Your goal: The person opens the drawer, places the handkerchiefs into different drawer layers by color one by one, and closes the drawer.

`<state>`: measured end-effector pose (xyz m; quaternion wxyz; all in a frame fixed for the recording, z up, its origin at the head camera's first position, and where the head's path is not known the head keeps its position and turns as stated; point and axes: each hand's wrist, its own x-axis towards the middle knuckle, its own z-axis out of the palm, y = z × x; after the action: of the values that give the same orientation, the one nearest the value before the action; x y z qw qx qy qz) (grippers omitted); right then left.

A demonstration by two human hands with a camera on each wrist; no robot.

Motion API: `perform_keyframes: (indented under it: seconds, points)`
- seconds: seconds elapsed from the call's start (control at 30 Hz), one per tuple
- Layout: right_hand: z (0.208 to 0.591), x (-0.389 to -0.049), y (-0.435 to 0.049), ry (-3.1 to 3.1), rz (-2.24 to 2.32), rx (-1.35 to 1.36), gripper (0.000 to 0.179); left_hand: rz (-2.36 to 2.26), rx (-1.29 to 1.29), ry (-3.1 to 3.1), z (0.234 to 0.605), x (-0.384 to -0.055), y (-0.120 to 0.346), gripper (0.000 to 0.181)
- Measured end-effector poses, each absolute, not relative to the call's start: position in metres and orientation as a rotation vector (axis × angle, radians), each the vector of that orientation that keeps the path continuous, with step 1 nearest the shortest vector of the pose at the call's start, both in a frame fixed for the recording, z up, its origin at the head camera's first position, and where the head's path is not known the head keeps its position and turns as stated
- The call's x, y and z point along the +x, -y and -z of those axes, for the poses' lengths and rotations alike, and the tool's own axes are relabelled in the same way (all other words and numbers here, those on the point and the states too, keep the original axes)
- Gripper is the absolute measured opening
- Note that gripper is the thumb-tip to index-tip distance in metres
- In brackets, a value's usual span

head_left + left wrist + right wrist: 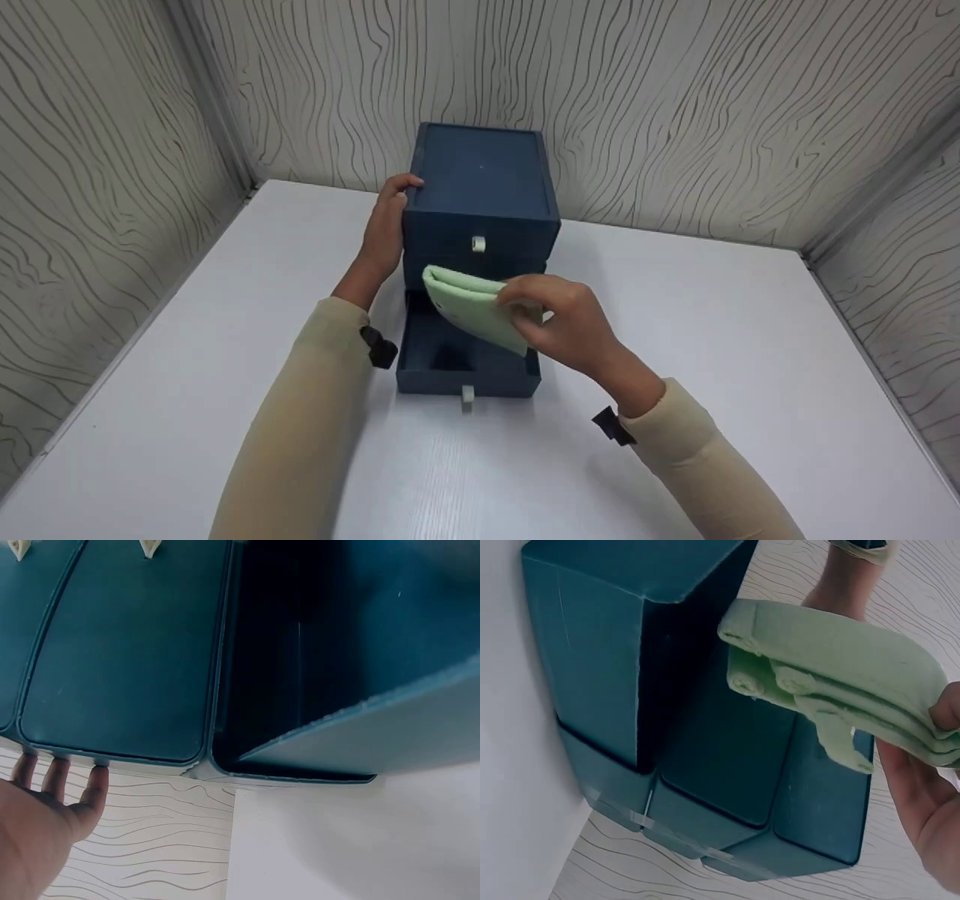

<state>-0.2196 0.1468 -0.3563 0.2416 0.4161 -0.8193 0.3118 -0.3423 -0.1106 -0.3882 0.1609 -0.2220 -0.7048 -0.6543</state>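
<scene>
My right hand [566, 319] pinches a folded light green cloth [476, 309] at its right end, holding it above the pulled-out bottom drawer [495, 384] of a dark blue drawer unit [484, 172]. Several stacked layers and a loose hanging flap of the cloth [840, 652] show in the right wrist view. Against the unit's left side lies my left hand [385, 234], its fingertips touching the upper edge. The left wrist view shows the fingers [94, 791] extended along that side. Inside, the visible part of the bottom drawer holds nothing.
The upper drawers are closed, and a small pale pull tab [478, 244] sits on the top one. The unit stands on a white table [300, 247] near its back edge. Wood-grain patterned panels [322, 82] enclose the table at the back and sides.
</scene>
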Motion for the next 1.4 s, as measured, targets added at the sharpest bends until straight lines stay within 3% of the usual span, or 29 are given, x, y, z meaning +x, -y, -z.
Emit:
perform_keyframes:
  seconds: [0.73,1.07,1.4]
  points:
    - [0.4,-0.252,-0.124,2.174,-0.36,1.097,0.023,1.907,-0.641,1.989,0.388,-0.341,0.112,0.04]
    - [0.425,-0.255,-0.12,2.329,-0.556,1.169,0.025,1.892,-0.617,2.007,0.389,-0.342,0.111,0.039]
    - [0.432,-0.259,-0.119,2.469,-0.436,1.193,0.021,1.873,-0.624,2.011,0.39,-0.342,0.111,0.04]
